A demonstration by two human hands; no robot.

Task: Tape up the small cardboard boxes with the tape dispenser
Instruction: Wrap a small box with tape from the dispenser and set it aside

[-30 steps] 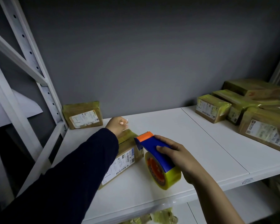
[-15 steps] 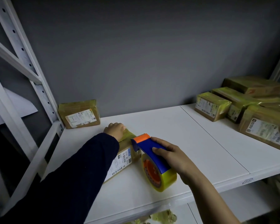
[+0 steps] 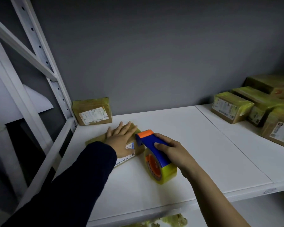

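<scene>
A small cardboard box (image 3: 97, 139) with a white label lies flat on the white shelf (image 3: 179, 145). My left hand (image 3: 120, 138) rests on top of it with fingers spread straight. My right hand (image 3: 172, 153) grips the blue handle of the tape dispenser (image 3: 152, 153), whose orange head touches the box's right end. Its yellow tape roll stands on the shelf beside the box.
Another taped box (image 3: 93, 111) leans against the grey wall at the back left, by the white rack upright (image 3: 44, 63). Several taped boxes (image 3: 233, 107) are piled at the right end of the shelf. More yellowish packages (image 3: 172, 220) show on the level below.
My left hand has gone from curled over the box's far end to lying flat on its top. The dispenser stays against the box's right end.
</scene>
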